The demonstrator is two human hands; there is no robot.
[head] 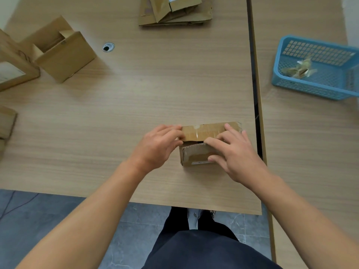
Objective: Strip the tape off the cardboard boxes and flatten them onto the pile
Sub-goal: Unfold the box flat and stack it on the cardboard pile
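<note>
Underneath everything, a pale wood-grain surface (136, 105); meets a second matching surface (310, 152) along a dark seam on the right. On that second one, a blue perforated plastic basket (303, 88); holds crumpled scraps of stripped tape (299, 69). At the far edge, a pile of flattened brown cardboard (174, 18), partly cut off by the frame. Far left, an open-topped brown cardboard carton (66, 59), tilted, flaps up; just beside it a closed labelled carton (13, 70), and more cardboard at the left edge, only partly in view. Near the front edge, close to the seam, the small brown cardboard box (198, 152); stands on the surface, well apart from the pile; shows glossy clear tape (202, 133) across its far top flap and a dark gap between that flap and the near one. At its left end, the left hand (157, 146); grip pinching the end of the far flap, fingers curled. Over its right half, the right hand (237, 156); grip spread, fingers pressing the top, thumb against the near face. Between carton and pile, a small round grey cable hole (108, 47) in the surface.
</note>
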